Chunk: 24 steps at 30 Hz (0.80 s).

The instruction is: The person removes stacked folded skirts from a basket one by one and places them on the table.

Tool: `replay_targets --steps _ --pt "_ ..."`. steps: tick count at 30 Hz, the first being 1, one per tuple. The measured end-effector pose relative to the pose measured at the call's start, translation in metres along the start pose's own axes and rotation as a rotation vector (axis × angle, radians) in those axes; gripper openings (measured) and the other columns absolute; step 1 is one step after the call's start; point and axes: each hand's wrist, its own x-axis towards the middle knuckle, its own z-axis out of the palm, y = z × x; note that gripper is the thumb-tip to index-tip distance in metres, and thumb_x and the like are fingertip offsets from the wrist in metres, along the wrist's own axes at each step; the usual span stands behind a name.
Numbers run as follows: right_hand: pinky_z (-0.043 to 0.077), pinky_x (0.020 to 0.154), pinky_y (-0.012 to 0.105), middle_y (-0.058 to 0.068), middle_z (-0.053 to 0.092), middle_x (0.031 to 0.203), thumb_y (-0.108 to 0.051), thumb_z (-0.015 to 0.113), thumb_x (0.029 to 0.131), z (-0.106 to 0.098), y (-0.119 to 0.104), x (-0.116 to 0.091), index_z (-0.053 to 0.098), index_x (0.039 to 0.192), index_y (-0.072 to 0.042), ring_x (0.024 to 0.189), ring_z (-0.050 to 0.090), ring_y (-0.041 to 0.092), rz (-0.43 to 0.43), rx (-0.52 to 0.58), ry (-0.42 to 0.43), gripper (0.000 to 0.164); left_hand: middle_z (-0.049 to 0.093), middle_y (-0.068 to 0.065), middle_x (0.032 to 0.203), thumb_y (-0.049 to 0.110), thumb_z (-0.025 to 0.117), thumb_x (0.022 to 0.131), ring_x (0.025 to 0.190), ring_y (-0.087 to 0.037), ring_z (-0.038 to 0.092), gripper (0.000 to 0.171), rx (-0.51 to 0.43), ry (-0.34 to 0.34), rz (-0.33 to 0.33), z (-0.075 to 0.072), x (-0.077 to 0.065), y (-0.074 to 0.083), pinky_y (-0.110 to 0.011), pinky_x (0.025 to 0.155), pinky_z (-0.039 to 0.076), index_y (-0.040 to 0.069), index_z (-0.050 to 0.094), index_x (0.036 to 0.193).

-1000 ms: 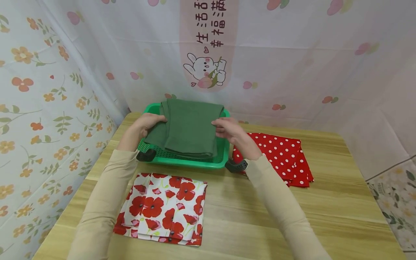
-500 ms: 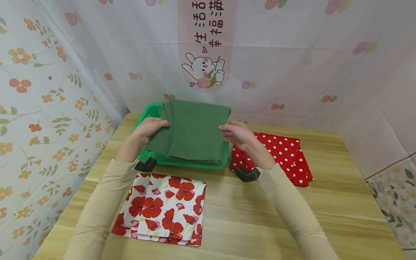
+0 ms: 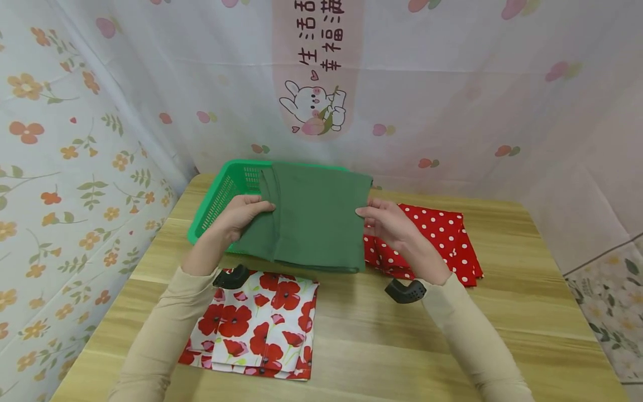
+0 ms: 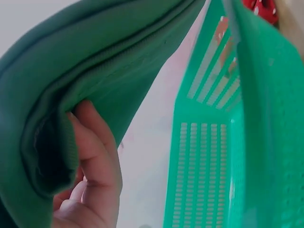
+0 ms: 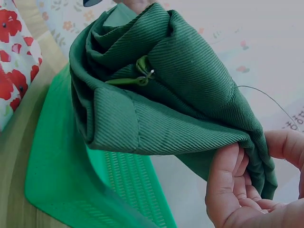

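Observation:
A folded dark green cloth hangs between my two hands, raised above and in front of the green plastic basket. My left hand pinches its left edge, thumb on top and fingers underneath. On the opposite edge, my right hand holds the cloth between thumb and curled fingers. In the right wrist view the layers show a ribbed weave, a thin green loop and a loose thread. The cloth covers much of the basket in the head view.
A folded white cloth with red poppies lies at the front left of the wooden table. Red polka-dot cloth lies to the right, partly behind my right hand. Patterned curtains stand behind and at the left.
Both hands have lifted the green cloth out of the basket and drawn it right and toward me. More of the basket's left side shows now. The other cloths have stayed put.

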Motion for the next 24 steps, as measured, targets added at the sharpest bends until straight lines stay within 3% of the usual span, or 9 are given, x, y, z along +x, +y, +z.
replay_targets --steps 7,13,18,22,24 --pt "0.053 0.077 0.03 -0.001 0.064 0.087 -0.006 0.049 0.094 -0.013 0.008 -0.023 0.05 0.11 -0.005 0.075 0.065 0.012 -0.001 0.028 -0.001 0.015 0.067 0.002 0.074 0.012 0.059 0.089 0.062 -0.01 0.065 0.009 -0.014 0.002 0.042 0.022 -0.005 -0.011 -0.027 0.059 0.054 0.007 0.065 0.092" --pt "0.053 0.076 0.029 -0.002 0.061 0.087 -0.005 0.048 0.095 -0.026 0.016 -0.044 0.051 0.105 -0.008 0.075 0.064 0.012 -0.015 0.043 0.013 0.011 0.064 0.001 0.07 0.012 0.061 0.088 0.061 -0.01 0.062 0.008 0.005 0.005 0.077 0.044 -0.006 -0.017 -0.025 0.058 0.052 0.008 0.062 0.082" --pt "0.053 0.074 0.029 -0.002 0.06 0.084 -0.004 0.047 0.095 -0.035 0.022 -0.061 0.052 0.101 -0.009 0.072 0.061 0.01 -0.034 0.08 0.01 0.009 0.066 0.002 0.073 0.01 0.061 0.087 0.063 -0.009 0.063 0.015 -0.002 0.0 0.091 0.061 -0.01 -0.024 -0.025 0.061 0.052 0.0 0.065 0.096" --pt "0.052 0.074 0.028 -0.003 0.059 0.078 -0.004 0.048 0.095 -0.041 0.025 -0.075 0.051 0.095 -0.01 0.071 0.061 0.009 -0.048 0.094 0.002 0.007 0.063 0.002 0.07 0.009 0.061 0.086 0.061 -0.009 0.062 0.007 -0.011 -0.009 0.108 0.074 -0.012 -0.029 -0.025 0.059 0.051 0.003 0.062 0.084" --pt "0.052 0.072 0.027 -0.004 0.056 0.074 -0.004 0.048 0.095 -0.044 0.027 -0.082 0.049 0.089 -0.011 0.068 0.06 0.009 -0.059 0.094 -0.002 0.009 0.061 0.001 0.067 0.008 0.061 0.086 0.06 -0.009 0.061 0.01 -0.02 -0.023 0.111 0.08 -0.013 -0.032 -0.025 0.057 0.051 0.007 0.058 0.076"
